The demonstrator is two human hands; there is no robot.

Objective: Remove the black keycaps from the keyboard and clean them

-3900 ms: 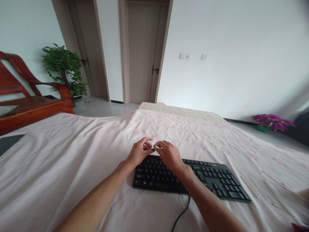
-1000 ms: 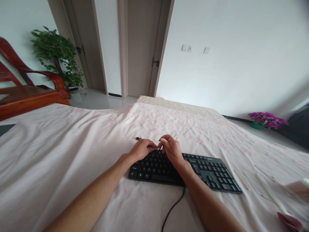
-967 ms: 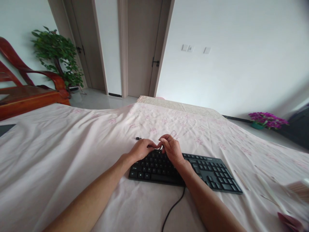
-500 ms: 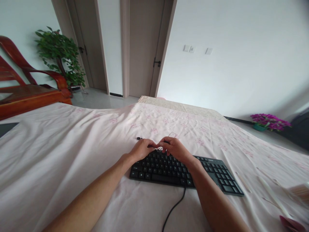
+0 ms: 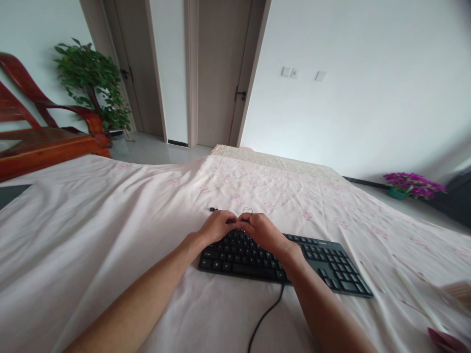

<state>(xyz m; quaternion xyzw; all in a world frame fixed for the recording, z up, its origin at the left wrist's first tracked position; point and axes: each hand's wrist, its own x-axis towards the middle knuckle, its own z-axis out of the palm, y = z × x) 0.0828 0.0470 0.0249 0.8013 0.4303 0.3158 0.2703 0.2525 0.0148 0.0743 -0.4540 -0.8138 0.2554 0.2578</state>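
My left hand point(image 5: 217, 226) and right hand point(image 5: 262, 231) met over the far left corner of the black keyboard point(image 5: 283, 257), fingertips nearly touching. The right grip was pinched narrow on a small wire key puller point(image 5: 247, 212), its loop standing up above my fingers, held upright, as I judged it, so the prongs pointed down at the keys. The left hand curled over the top rows, its fingers bent close; whether it gripped anything I could not tell, and it seemed placed there to steady the board. A small dark piece, perhaps a keycap point(image 5: 212, 209), lay on the cloth just beyond my left fingers, apart from the keyboard, likely set aside within reach.

The keyboard sat on a bed spread with a pale pink sheet point(image 5: 110, 220) printed with faint flowers and rumpled into soft folds. Its black cable point(image 5: 265, 318) ran from the near edge toward me. Thin wooden sticks point(image 5: 371, 277) lay scattered on the sheet to the right, well apart from my hands.

Beyond the bed stood two closed doors point(image 5: 217, 73) in a white wall with light switches point(image 5: 290, 72). A red wooden chair point(image 5: 44, 137) and a green potted plant point(image 5: 93, 83) occupied the left side; purple flowers point(image 5: 412, 184) sat low on the floor at right.
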